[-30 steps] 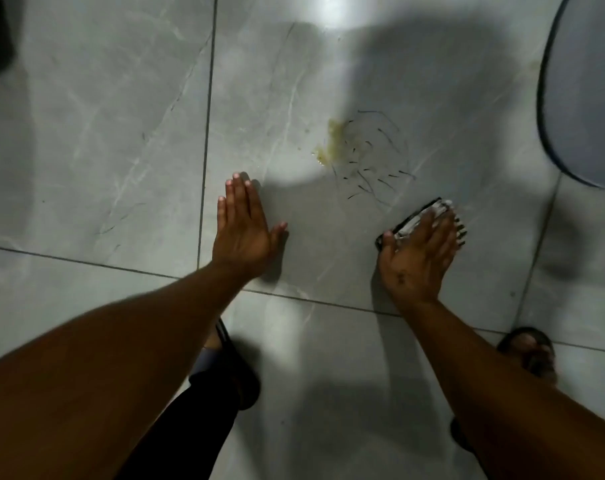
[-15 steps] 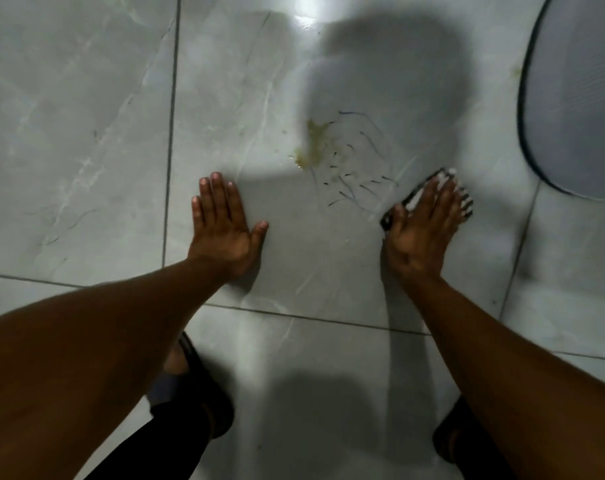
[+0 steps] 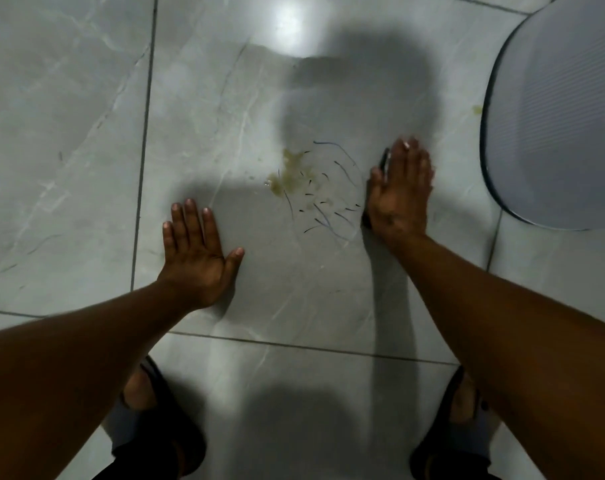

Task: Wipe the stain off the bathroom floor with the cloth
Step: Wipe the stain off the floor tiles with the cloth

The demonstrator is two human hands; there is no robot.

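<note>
The floor (image 3: 86, 133) is pale grey tile with faint white and darker marble veins, crossed by thin dark grout lines. The stain (image 3: 289, 171) is yellowish-olive, with short black hairs (image 3: 328, 206) scattered at its 4 o'clock. At the floor's 2 o'clock lies a light grey mat (image 3: 553, 116), finely ribbed, with a dark rim. The cloth (image 3: 384, 161) shows a black edge. Both sandals (image 3: 176, 431) are black.

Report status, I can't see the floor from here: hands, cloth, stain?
Left hand flat on tile, empty. Right hand pressing cloth beside stain. Stain unwiped, hairs scattered between. Nothing blocking.
</note>
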